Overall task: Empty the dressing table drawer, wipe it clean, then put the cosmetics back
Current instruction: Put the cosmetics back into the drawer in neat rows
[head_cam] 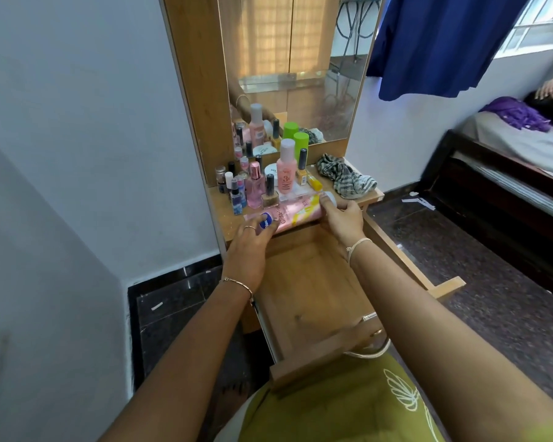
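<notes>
The wooden drawer (307, 291) is pulled out toward me and its inside is bare. A long pink lotion bottle (295, 212) lies on its side along the front edge of the dressing table top (220, 208). My left hand (248, 247) grips its left end near the blue label. My right hand (343, 218) holds its right end by the white cap. Behind the bottle stand several cosmetics: a pink bottle (285, 169), nail polishes (269, 189), small perfume bottles (236, 194) and a green-capped bottle (300, 145).
A checked cloth (345, 177) lies crumpled on the right of the table top. The mirror (294, 65) rises behind. A bed (517, 161) stands to the right with a person's hand on it, under a blue curtain (444, 39). A grey wall is on the left.
</notes>
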The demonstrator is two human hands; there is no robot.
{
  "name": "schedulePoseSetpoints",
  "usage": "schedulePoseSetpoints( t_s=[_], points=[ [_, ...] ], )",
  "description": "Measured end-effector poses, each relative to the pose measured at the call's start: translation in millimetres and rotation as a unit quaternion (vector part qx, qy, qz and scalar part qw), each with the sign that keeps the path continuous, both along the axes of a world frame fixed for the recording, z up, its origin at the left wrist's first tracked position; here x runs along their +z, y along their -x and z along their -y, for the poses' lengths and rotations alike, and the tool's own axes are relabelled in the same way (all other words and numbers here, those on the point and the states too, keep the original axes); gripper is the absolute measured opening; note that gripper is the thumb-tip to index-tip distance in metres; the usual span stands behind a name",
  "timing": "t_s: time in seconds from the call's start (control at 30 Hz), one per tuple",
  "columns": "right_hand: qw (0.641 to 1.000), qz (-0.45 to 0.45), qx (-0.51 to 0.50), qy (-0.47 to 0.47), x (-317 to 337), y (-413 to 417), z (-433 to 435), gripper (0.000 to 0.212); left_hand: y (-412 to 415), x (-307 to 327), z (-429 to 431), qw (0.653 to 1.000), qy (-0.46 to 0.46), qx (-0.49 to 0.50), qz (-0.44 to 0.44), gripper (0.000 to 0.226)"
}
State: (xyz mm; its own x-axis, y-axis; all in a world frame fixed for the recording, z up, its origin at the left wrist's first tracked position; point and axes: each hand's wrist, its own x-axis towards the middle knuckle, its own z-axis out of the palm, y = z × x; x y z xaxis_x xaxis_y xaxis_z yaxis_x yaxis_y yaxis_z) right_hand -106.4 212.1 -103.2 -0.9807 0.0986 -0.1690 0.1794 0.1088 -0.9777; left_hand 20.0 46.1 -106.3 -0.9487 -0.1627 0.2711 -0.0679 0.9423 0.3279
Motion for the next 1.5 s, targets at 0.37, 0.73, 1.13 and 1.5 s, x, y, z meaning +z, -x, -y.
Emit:
schedulePoseSetpoints(
  t_s=[0.37,0.73,1.13,1.5],
  points=[
    [0.986,0.004,-0.084,0.141,41.8,-43.1,-20.1,0.025,-21.7,3.8,-24.4,0.99,-0.012,-0.011,-0.137,0.042],
    [0.995,0.029,0.049,0.082,40.4,-32.7,-71.6,0.013,1.8,16.2,-65.1,0.92,-0.346,-0.026,0.183,0.044],
    [0.924,-0.033,0.161,-0.346,-3.4,-20.4,-105.2,0.048,34.6,-44.4,-105.8,0.858,-0.433,0.038,0.275,0.028],
    [0.879,-0.138,0.118,-0.441,-21.3,-25.9,-149.7,0.04,34.7,-54.9,-146.1,0.783,-0.567,0.019,0.255,0.077]
  ],
)
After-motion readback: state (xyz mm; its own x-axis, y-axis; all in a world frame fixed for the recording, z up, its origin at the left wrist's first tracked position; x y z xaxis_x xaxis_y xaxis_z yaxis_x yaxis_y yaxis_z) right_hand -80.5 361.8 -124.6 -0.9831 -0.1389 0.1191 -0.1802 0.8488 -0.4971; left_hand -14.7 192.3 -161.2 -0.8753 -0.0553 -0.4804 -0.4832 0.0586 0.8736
